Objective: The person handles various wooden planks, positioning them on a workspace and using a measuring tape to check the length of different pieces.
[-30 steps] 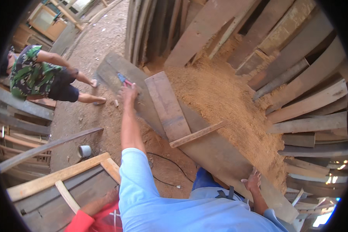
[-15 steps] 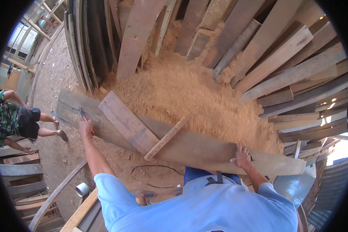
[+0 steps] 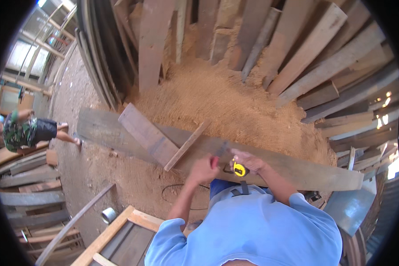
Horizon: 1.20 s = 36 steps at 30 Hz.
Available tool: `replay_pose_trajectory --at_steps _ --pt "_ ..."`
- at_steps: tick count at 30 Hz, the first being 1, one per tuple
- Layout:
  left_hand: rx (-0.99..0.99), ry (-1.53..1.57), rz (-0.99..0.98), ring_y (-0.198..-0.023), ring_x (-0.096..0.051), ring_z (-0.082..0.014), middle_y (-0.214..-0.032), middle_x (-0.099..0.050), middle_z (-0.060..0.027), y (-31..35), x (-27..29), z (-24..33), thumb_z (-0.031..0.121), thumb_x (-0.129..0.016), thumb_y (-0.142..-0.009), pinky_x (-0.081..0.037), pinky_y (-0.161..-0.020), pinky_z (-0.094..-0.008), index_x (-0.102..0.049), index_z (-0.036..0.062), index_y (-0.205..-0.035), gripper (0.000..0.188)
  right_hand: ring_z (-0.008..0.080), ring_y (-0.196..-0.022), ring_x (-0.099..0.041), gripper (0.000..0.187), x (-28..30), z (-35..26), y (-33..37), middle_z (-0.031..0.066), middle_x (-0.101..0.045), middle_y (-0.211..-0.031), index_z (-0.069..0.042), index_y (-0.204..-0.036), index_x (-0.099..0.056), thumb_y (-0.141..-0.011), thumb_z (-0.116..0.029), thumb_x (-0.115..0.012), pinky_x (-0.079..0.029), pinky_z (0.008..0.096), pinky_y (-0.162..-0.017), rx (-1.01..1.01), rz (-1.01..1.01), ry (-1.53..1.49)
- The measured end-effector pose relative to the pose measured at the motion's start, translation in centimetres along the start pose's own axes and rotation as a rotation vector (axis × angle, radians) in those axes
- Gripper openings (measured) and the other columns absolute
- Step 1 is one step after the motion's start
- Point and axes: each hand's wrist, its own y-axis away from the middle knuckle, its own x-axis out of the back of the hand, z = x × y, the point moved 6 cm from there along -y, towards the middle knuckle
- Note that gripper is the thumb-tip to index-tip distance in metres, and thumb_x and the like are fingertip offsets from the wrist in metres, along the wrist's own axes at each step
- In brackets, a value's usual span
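Note:
A long, weathered wooden plank (image 3: pixel 288 166) runs crosswise in front of me. My left hand (image 3: pixel 201 169) is closed around a red-handled tool (image 3: pixel 215 162) near the plank's middle; motion blur hides its exact kind. Close beside it, my right hand (image 3: pixel 252 160) grips a yellow tape measure (image 3: pixel 240 169) in front of my waist. A shorter board (image 3: pixel 148 135) lies slantwise across the plank left of my hands. Against that board's lower end rests a narrow wooden batten (image 3: pixel 187 146), also angled over the plank.
Sawdust (image 3: pixel 208 95) is heaped beyond the plank. Boards (image 3: pixel 306 48) lean around it at the back and right. A wooden frame (image 3: pixel 108 235) and a round tin (image 3: pixel 108 215) are at lower left. Another person (image 3: pixel 24 132) stands at far left.
My left hand has come from the plank's left end to its middle with the red-handled tool. My right hand has left the plank's surface and now holds the tape measure. The view has shifted.

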Motion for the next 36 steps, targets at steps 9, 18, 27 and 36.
replay_pose_trajectory --at_steps 9,18,27,36 --pt "-0.178 -0.057 0.004 -0.120 -0.056 -0.0402 -0.128 -0.058 -0.0271 -0.8 -7.2 6.5 0.040 -0.071 -0.080 -0.043 -0.104 -0.0481 -0.050 0.0010 -0.134 0.071 0.0222 -0.095 -0.067 0.025 11.0 6.7 7.1 0.0121 -0.069 -0.105 -0.003 -0.107 -0.064 -0.094 -0.024 -0.063 -0.055 0.0395 -0.087 0.112 0.354 -0.220" --pt "-0.107 -0.711 0.552 -0.119 -0.052 -0.0466 -0.125 -0.059 -0.0241 -7.3 4.6 -8.5 0.035 -0.075 -0.079 -0.041 -0.097 -0.0582 -0.056 0.0064 -0.118 0.052 0.0237 -0.083 -0.065 0.024 23.3 11.9 21.5 0.0103 -0.066 -0.090 -0.006 -0.094 -0.061 -0.099 -0.030 -0.057 -0.056 0.0409 -0.078 0.347 0.676 -0.643" --pt "-0.020 -0.428 0.688 -0.093 -0.066 -0.0465 -0.095 -0.067 -0.0311 -1.5 -1.4 11.0 0.025 -0.063 -0.086 -0.052 -0.078 -0.0520 -0.055 -0.0024 -0.119 0.043 0.0228 -0.068 -0.063 0.035 38.7 17.8 36.7 0.0073 -0.063 -0.082 -0.004 -0.090 -0.062 -0.093 -0.038 -0.066 -0.051 0.0397 -0.061 0.239 1.441 -0.383" --pt "-0.263 -0.308 0.614 -0.085 -0.066 -0.0463 -0.088 -0.067 -0.0279 1.8 -11.0 26.9 0.022 -0.067 -0.086 -0.052 -0.076 -0.0493 -0.060 -0.0034 -0.110 0.035 0.0425 -0.120 -0.055 0.056 40.7 14.6 37.3 0.0226 -0.059 -0.129 -0.001 -0.119 -0.068 -0.088 -0.047 -0.060 -0.042 0.0514 -0.105 -0.383 1.566 0.110"
